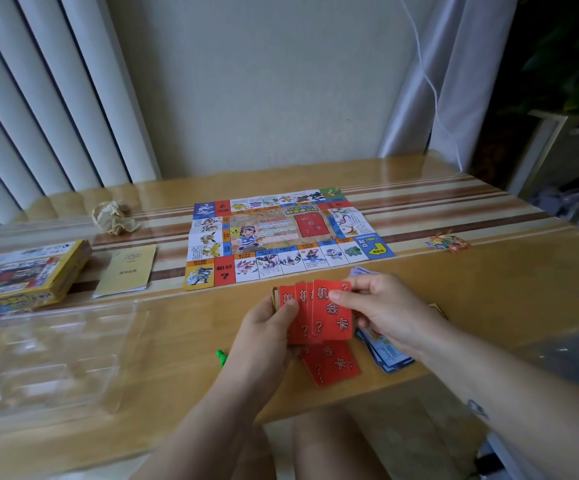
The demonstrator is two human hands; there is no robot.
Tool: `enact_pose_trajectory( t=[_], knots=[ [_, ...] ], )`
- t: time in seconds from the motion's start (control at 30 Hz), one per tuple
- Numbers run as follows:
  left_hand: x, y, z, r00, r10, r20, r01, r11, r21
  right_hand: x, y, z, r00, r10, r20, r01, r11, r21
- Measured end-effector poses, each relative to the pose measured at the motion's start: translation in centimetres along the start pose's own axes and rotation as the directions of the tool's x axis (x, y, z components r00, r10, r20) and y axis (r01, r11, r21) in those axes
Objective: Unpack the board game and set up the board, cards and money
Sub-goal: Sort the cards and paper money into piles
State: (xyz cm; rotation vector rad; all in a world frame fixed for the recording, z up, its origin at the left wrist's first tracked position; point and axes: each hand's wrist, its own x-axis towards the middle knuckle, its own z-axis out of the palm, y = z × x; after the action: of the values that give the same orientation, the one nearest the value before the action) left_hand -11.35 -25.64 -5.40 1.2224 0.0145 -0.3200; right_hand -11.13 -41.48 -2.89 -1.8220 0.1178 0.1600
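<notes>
Sorting red cards (333,317): left hand (264,329) grips the fan, right hand (385,306) pinches one. Next, likely stacking them on the board (281,233).

Soft, even daylight; pale glare streaks the counter (419,178) behind the board (281,233). Edges bow; slight overall blur.

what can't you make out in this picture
Head view.
- Red cards in both hands: other sides unseen.
- Blue cards: mostly covered by the right hand.
- Purple notes: only a corner shows behind that hand.
- Green piece: half hidden by the left hand.
- Game box: cut off by the left edge.
- Colourful pile, far right: blurred.
</notes>
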Motion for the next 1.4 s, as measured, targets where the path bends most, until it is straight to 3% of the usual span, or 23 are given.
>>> enact_pose_trajectory(
  t=[0.13, 0.5, 0.63, 0.83, 1.1, 1.23, 1.4],
  knots=[
    [0.4, 0.0, -0.1, 0.998, 0.051, -0.035, -0.048, 0.996, 0.080, 0.0, -0.2, 0.3, 1.000, -0.019, 0.017, 0.020, 1.000, -0.010],
    [0.3, 0.2, 0.5, 0.998, 0.042, -0.056, -0.044, 0.999, -0.026, 0.4, 0.1, 0.2, 0.999, -0.029, 0.014, 0.030, 0.999, -0.018],
    [0.2, 0.2, 0.4, 0.996, 0.074, -0.058, -0.071, 0.996, 0.055, 0.4, 0.1, 0.2, 0.999, -0.034, 0.018, 0.035, 0.999, -0.008],
    [0.4, 0.4, 0.4, 0.991, 0.096, -0.095, -0.092, 0.995, 0.042, 0.3, -0.2, 0.3, 0.999, -0.038, 0.037, 0.039, 0.999, -0.016],
    [0.7, 0.7, 0.6, 0.992, 0.052, -0.118, -0.061, 0.996, -0.070, 0.6, 0.0, 0.4, 0.997, -0.070, 0.024, 0.070, 0.997, -0.011],
    [0.7, 1.2, -0.1, 0.991, -0.061, -0.117, 0.019, 0.945, -0.326, 0.8, 0.0, -0.5, 0.995, -0.087, -0.044, 0.087, 0.996, 0.005],
    [1.1, 2.0, -1.7, 0.974, -0.144, -0.174, 0.043, 0.876, -0.481, 0.4, 0.0, -1.5, 0.996, 0.003, 0.088, 0.017, 0.974, -0.227]
  ],
)
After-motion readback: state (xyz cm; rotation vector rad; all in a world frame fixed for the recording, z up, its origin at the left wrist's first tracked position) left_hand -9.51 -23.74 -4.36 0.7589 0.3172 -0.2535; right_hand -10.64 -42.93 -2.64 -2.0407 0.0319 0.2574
